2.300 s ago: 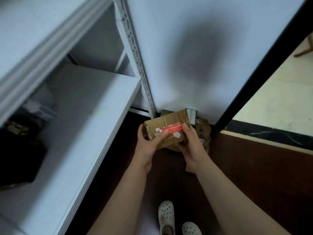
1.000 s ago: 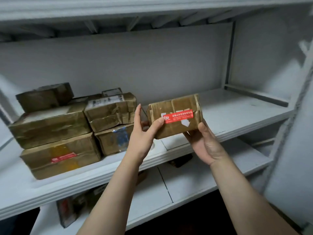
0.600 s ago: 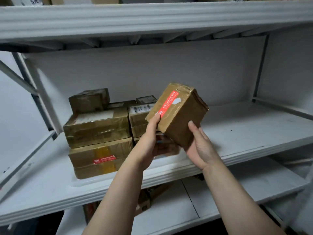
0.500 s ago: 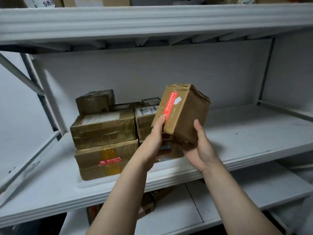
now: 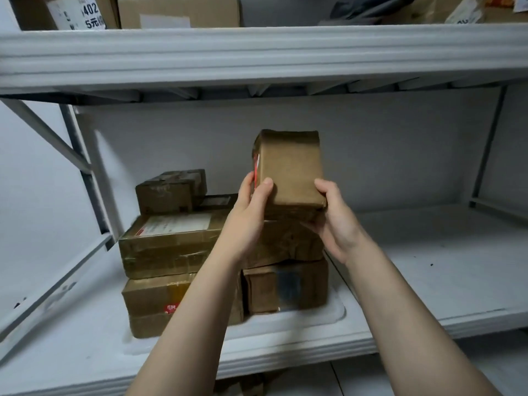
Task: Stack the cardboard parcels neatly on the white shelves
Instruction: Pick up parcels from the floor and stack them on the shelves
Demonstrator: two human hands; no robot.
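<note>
A small brown taped parcel [image 5: 290, 167] with a red label on its left side stands on end above the right-hand stack on the white shelf [image 5: 428, 270]. My left hand [image 5: 248, 212] grips its lower left edge, thumb on the near face. My right hand [image 5: 333, 218] grips its lower right corner. Under it lie a taped parcel [image 5: 288, 241] and a box with a blue mark [image 5: 285, 287]. To the left, a stack of two wide parcels [image 5: 168, 241] carries a small dark box [image 5: 168, 190].
The shelf above [image 5: 257, 52] holds cardboard boxes [image 5: 177, 11], one with printed numbers. A diagonal brace [image 5: 48, 132] and a post close the shelf's left end. The shelf surface to the right of the stacks is bare. A lower shelf shows at the bottom.
The parcel has been turned from tilted to upright, its plain face toward me, and carried left over the right-hand stack. The view has moved closer to the shelf.
</note>
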